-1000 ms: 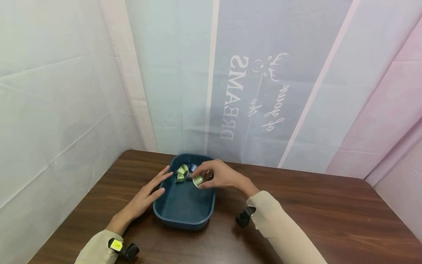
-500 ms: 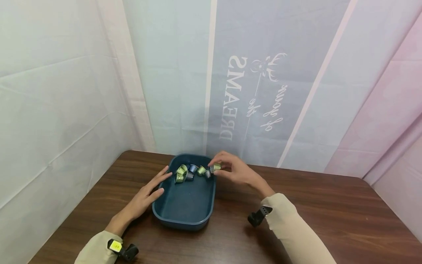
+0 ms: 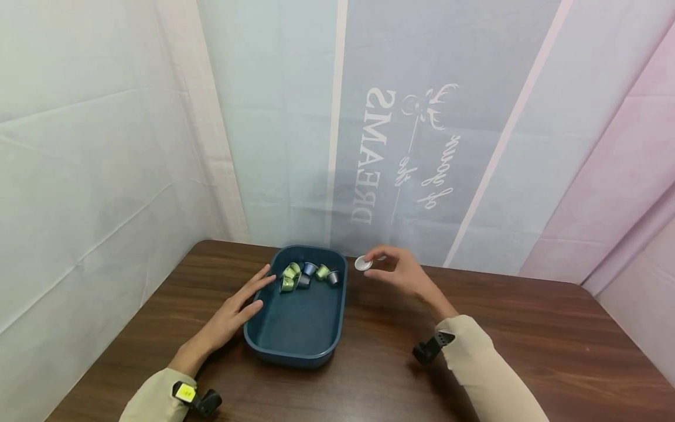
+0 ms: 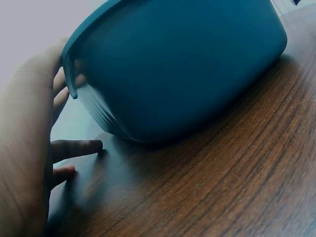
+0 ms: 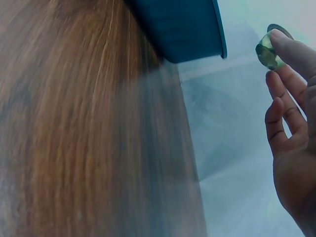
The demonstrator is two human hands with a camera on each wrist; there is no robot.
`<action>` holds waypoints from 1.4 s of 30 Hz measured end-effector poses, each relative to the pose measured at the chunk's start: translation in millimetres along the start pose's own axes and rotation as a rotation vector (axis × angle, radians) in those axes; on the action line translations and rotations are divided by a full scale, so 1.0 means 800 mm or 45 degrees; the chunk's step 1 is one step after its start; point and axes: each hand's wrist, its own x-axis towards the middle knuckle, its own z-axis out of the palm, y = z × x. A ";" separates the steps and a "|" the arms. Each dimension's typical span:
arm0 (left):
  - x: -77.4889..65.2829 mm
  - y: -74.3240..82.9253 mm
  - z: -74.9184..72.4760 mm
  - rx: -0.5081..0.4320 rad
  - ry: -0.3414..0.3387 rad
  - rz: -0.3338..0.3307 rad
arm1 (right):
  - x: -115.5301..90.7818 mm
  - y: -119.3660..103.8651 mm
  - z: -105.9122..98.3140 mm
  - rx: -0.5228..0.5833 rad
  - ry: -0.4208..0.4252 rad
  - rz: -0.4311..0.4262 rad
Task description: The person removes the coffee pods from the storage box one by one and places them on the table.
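Observation:
A blue-green rectangular bin (image 3: 292, 355) stands on the table, with several green, blue and dark grey coffee capsules (image 3: 287, 284) lying in its far half. At the bin's left side is my left hand (image 3: 229, 316), its spread fingers reaching to the rim. My right hand (image 3: 403, 271) is beyond the bin's far right corner. Between thumb and fingers it pinches a green coffee capsule (image 5: 267, 53), whose pale round lid (image 3: 363, 263) faces the head camera. The right wrist view puts this capsule up in the air, apart from the bin's wall.
Brown wood-grain table (image 3: 506, 340) extends on both sides of the bin. Along its far edge hangs a pale printed curtain (image 3: 285, 146), and another light curtain (image 3: 89, 176) runs down the left. Both wrists carry black cameras (image 3: 429, 350).
My right hand has lifted the green capsule from among the others and carried it right, past the bin's rim, turning its lid toward the head camera. My left hand has stayed in place.

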 end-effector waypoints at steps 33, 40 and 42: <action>0.003 0.001 0.001 -0.014 -0.002 0.018 | -0.035 0.078 0.016 -0.060 0.158 0.106; 0.000 0.000 0.001 0.003 0.000 0.002 | -0.034 0.079 0.018 -0.151 0.139 0.107; 0.001 0.000 0.000 0.002 -0.003 0.005 | -0.034 0.066 0.018 -0.155 0.120 0.113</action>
